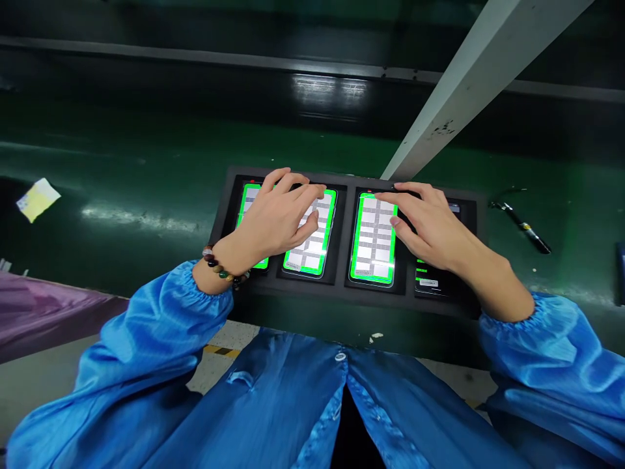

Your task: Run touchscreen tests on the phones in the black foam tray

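Several smartphones lie face up in a row in a dark tray (342,290). My left hand (280,218) hovers over the two on the left, fingers spread, partly hiding the leftmost phone (249,195). The second phone (312,251) glows with a green border and a white-and-grey grid. A like pattern lights the third phone (374,241). My right hand (427,221) has its index finger at that phone's top edge; whether it touches I cannot tell. Under the right wrist, the rightmost phone (430,277) has a mostly dark screen with green bars. Neither hand holds anything.
A pale metal post (454,91) rises behind the tray. On the green bench, a black pen-like tool (525,228) lies to the right and a yellow-and-white paper (39,198) to the left. Pink sheeting (43,309) hangs at the left edge.
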`<state>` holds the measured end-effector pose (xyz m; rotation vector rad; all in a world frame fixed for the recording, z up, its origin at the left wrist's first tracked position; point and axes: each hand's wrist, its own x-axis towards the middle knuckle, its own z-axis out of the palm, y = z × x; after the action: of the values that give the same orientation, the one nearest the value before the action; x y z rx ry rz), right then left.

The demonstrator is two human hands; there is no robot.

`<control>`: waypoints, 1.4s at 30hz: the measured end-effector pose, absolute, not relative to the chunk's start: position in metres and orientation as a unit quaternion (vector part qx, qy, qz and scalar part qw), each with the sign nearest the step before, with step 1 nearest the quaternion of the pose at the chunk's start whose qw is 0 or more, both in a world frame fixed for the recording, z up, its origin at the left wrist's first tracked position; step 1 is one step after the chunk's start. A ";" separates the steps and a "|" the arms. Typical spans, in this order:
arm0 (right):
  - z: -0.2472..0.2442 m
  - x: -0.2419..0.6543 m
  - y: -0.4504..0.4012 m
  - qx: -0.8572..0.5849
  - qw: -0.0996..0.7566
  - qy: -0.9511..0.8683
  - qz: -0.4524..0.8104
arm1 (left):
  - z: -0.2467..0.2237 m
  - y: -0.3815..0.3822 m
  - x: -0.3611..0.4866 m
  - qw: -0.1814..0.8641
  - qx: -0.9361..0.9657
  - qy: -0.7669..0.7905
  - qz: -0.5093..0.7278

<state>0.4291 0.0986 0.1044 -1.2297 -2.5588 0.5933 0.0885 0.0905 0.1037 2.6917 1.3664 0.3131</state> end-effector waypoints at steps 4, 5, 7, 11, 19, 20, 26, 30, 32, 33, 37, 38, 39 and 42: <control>0.103 0.424 0.097 -0.411 0.125 -0.881 0.199 | 0.104 0.084 0.083 0.056 0.886 0.449 0.099; 0.103 0.424 0.094 -0.405 0.124 -0.884 0.196 | 0.104 0.081 0.082 0.061 0.886 0.447 0.106; 0.103 0.426 0.089 -0.395 0.122 -0.891 0.190 | 0.103 0.076 0.080 0.073 0.886 0.443 0.115; 0.104 0.428 0.077 -0.392 0.122 -0.892 0.189 | 0.104 0.066 0.078 0.060 0.892 0.438 0.098; 0.108 0.428 0.050 -0.389 0.117 -0.893 0.195 | 0.105 0.040 0.076 0.059 0.894 0.429 0.113; 0.108 0.428 0.047 -0.389 0.116 -0.892 0.197 | 0.105 0.037 0.076 0.062 0.894 0.428 0.117; 0.107 0.429 0.025 -0.384 0.112 -0.895 0.196 | 0.106 0.013 0.076 0.078 0.887 0.435 0.133; 0.105 0.427 0.010 -0.375 0.119 -0.900 0.188 | 0.102 -0.005 0.074 0.059 0.885 0.442 0.136; 0.103 0.427 0.002 -0.370 0.123 -0.902 0.184 | 0.099 -0.013 0.072 0.040 0.890 0.431 0.144; 0.102 0.427 -0.001 -0.367 0.126 -0.903 0.182 | 0.097 -0.017 0.070 0.029 0.893 0.423 0.148; 0.098 0.428 -0.013 -0.353 0.155 -0.907 0.170 | 0.092 -0.029 0.064 -0.015 0.902 0.388 0.187; 0.097 0.429 -0.015 -0.347 0.162 -0.909 0.166 | 0.091 -0.031 0.063 -0.020 0.903 0.381 0.200; 0.096 0.430 -0.018 -0.339 0.170 -0.911 0.162 | 0.090 -0.033 0.063 -0.021 0.903 0.373 0.212; 0.095 0.431 -0.022 -0.323 0.182 -0.916 0.154 | 0.089 -0.035 0.062 -0.013 0.901 0.361 0.239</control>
<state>0.4312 -0.0217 0.0946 -0.9104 -2.5852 0.4348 0.0624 -0.0349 0.0892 2.8552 1.1438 0.7577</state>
